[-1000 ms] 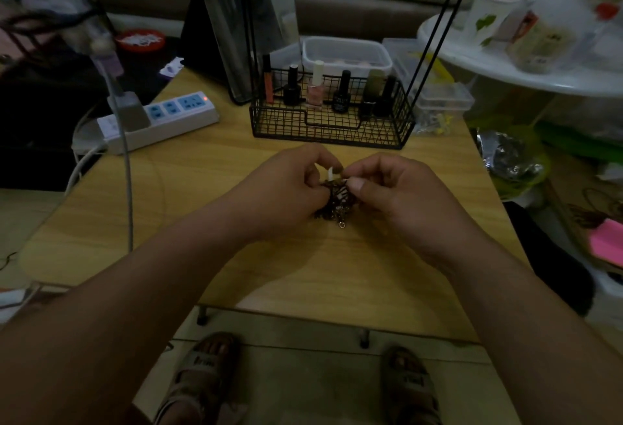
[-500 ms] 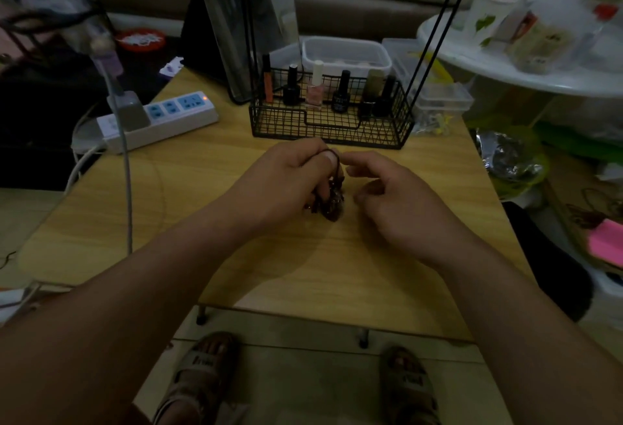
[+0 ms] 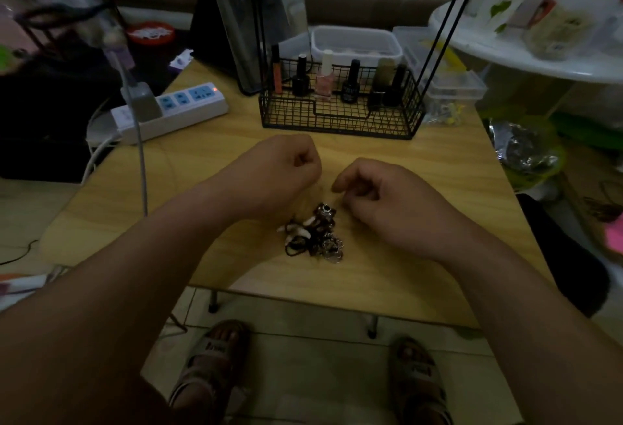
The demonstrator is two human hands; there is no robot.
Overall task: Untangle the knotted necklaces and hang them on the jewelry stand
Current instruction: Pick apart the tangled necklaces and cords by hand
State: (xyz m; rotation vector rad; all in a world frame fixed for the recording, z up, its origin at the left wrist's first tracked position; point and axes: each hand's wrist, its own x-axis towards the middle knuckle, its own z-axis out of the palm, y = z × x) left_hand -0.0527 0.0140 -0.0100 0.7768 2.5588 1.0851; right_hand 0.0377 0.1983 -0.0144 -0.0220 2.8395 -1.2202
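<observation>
On the bench (image 3: 435,171), the knotted necklaces (image 3: 315,234) lie loose between my wrists. My left hand (image 3: 279,171) and right hand (image 3: 377,195) are curled above them; whether either pinches a strand, I cannot tell.

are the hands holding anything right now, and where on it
Nothing visibly: the necklace tangle lies on the table between the left hand and right hand, gripped by neither; their fingers curl on nothing seen.

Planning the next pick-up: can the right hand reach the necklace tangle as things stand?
Probably yes. The necklace tangle lies uncovered on the wooden table, just beside the right hand, with nothing between them; the left hand sits off to its other side.
</observation>
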